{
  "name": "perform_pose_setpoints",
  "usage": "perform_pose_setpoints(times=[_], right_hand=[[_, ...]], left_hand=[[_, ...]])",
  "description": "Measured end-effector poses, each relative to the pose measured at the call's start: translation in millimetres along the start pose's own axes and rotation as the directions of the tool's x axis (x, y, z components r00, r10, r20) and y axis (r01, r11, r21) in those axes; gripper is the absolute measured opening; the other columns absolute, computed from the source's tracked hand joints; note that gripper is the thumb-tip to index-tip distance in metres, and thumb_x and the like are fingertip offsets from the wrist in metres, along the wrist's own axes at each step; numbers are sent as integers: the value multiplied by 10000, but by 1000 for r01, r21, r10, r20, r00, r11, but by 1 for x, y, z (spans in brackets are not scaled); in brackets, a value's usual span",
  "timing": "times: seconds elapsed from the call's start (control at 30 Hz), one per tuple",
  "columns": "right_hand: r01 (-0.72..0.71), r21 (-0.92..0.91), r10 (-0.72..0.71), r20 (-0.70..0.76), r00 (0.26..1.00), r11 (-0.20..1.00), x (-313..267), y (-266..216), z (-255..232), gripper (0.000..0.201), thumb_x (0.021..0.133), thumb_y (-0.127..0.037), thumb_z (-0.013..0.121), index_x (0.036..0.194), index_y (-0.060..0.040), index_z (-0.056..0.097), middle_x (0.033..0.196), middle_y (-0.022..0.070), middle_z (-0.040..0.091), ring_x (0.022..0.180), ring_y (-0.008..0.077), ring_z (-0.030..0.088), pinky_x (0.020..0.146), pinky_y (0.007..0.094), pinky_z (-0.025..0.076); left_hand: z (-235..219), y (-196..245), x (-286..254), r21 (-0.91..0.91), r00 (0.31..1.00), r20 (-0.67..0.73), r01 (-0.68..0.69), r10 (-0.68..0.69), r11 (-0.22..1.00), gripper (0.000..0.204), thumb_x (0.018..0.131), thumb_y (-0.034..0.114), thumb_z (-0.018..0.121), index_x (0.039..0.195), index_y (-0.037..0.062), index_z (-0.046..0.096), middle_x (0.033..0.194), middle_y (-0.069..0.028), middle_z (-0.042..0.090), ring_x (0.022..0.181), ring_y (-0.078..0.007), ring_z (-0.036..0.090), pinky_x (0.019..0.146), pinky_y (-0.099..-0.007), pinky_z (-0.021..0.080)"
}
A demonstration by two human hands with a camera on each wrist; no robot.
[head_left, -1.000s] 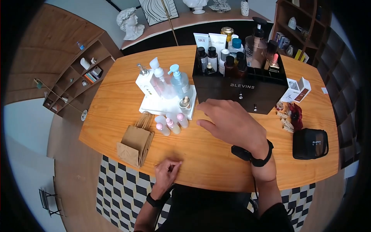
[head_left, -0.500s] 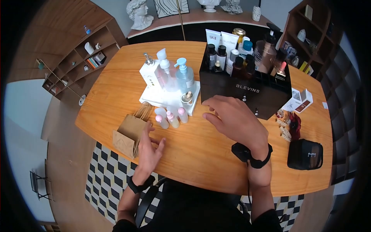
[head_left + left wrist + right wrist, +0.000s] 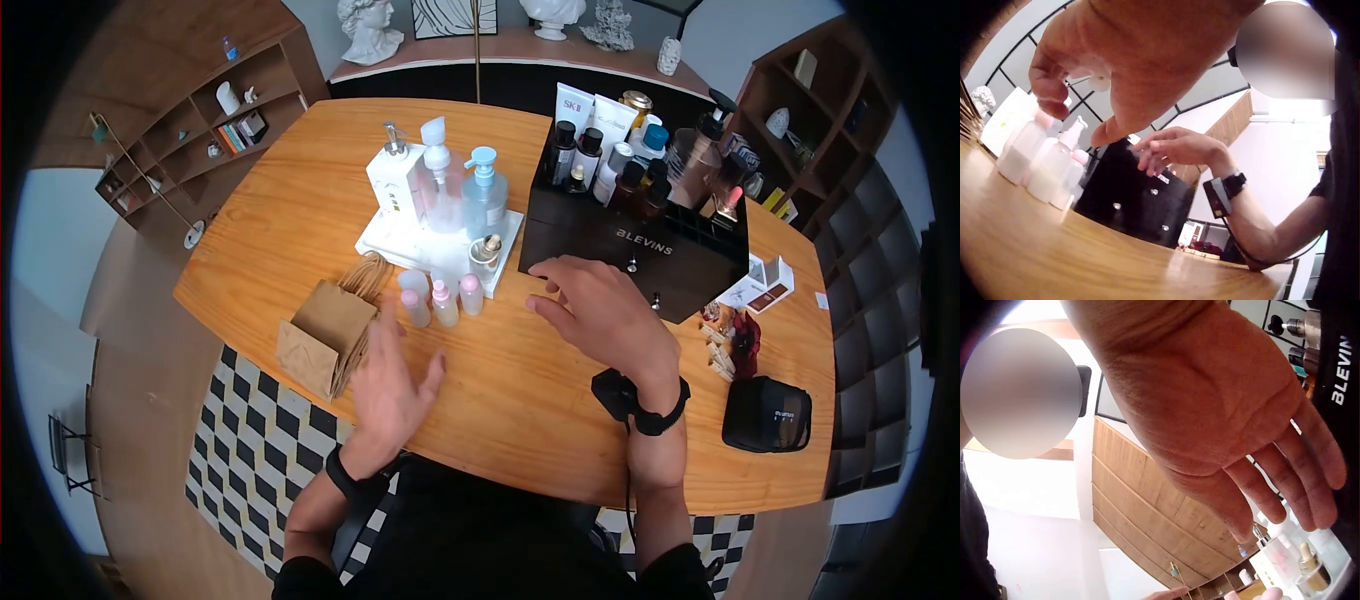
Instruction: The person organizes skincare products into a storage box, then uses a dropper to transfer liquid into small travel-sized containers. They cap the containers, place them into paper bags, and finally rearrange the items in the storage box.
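Note:
In the head view the left hand hovers over the table's near part, fingers extended and thumb apart, beside the brown paper bags and just below several small pink-capped bottles. The right hand hangs with loosely bent fingers in front of the black BLEVINS organizer, holding nothing. Its palm and fingers show bare in the right wrist view. A white tray carries a white dispenser, a clear pump bottle, a blue pump bottle and a small dropper bottle.
Bottles and tubes fill the organizer's top. To its right lie small white boxes, a dark red flower, wooden clips and a black pouch. Shelves and white busts stand beyond the table.
The left hand has risen from the table's near edge and moved forward beside the paper bags, its fingers spreading out. The right hand stays before the organizer. The head view has shifted and turned slightly.

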State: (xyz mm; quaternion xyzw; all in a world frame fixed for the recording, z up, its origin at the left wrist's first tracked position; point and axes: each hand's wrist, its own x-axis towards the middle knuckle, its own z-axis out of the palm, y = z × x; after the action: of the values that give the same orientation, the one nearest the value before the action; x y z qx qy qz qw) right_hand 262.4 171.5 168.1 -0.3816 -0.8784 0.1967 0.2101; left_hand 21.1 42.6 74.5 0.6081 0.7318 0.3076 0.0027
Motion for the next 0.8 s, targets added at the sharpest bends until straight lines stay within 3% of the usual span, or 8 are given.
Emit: perform_pose_setpoints(times=[0.03, 0.1, 0.13, 0.2, 0.23, 0.3, 0.47, 0.8], right_hand=[[-8, -13, 8, 16, 1000, 1000, 1, 1, 1, 294, 978, -206, 719, 1189, -2, 700, 1034, 220, 707, 987, 447, 697, 858, 516, 559], [-15, -34, 16, 33, 999, 999, 4, 0, 6, 313, 980, -207, 719, 1219, -8, 685, 1054, 215, 704, 990, 448, 697, 858, 521, 559], [-41, -55, 43, 20, 999, 998, 4, 0, 10, 361, 982, -205, 716, 1283, -19, 648, 1098, 206, 693, 995, 452, 696, 854, 528, 559], [-68, -89, 68, 6, 998, 994, 8, 1, 23, 415, 984, -204, 713, 1348, -31, 611, 1143, 198, 683, 1001, 455, 695, 850, 535, 560], [-45, -90, 41, -41, 998, 995, 12, 5, 33, 471, 981, -195, 716, 1402, -43, 565, 1181, 195, 667, 986, 461, 696, 824, 543, 563], [-26, -108, 17, -85, 996, 994, 18, 3, 47, 533, 979, -186, 719, 1456, -55, 520, 1218, 193, 651, 971, 466, 698, 797, 551, 567], [11, -34, -18, -230, 973, 999, 35, -1, 64, 613, 953, -99, 731, 1503, -41, 468, 1232, 247, 640, 864, 505, 695, 723, 579, 568], [-90, 42, 96, -162, 982, 995, 64, 26, 103, 699, 939, -92, 751, 1530, 7, 390, 1248, 345, 669, 894, 502, 726, 792, 574, 584]], left_hand=[[0, 4, -8, -7, 1000, -3, 5, -5, 1000, 927, 905, 174, 828, 1647, 4, 299, 1178, -180, 641, 657, -245, 689, 582, -372, 568], [0, 11, -20, -179, 949, 139, -257, 283, 950, 749, 904, 197, 816, 1556, 20, 492, 993, -105, 672, 632, -242, 673, 559, -383, 562], [-1, 17, -23, -186, 950, 134, -257, 283, 948, 749, 904, 197, 816, 1556, 20, 492, 993, -105, 672, 632, -242, 673, 559, -383, 562], [-4, 31, -26, -328, 796, 82, -547, 600, 770, 572, 941, 179, 745, 1470, 25, 592, 881, -78, 632, 684, -255, 694, 560, -391, 564], [-7, 37, -26, -336, 796, 74, -547, 600, 767, 572, 941, 179, 745, 1470, 25, 592, 881, -78, 632, 684, -255, 694, 560, -391, 564], [-10, 45, -24, -389, 700, 52, -643, 712, 660, 557, 939, 156, 730, 1471, 49, 606, 868, -66, 619, 655, -215, 675, 553, -370, 558], [-10, 41, -28, -459, 728, -22, -616, 686, 639, 492, 935, 167, 755, 1406, 52, 666, 798, -54, 624, 617, -224, 664, 545, -368, 552], [-24, 9, -40, -497, 767, 11, -552, 642, 669, 517, 910, 140, 787, 1403, 47, 663, 859, -77, 679, 666, -246, 703, 591, -383, 580]])
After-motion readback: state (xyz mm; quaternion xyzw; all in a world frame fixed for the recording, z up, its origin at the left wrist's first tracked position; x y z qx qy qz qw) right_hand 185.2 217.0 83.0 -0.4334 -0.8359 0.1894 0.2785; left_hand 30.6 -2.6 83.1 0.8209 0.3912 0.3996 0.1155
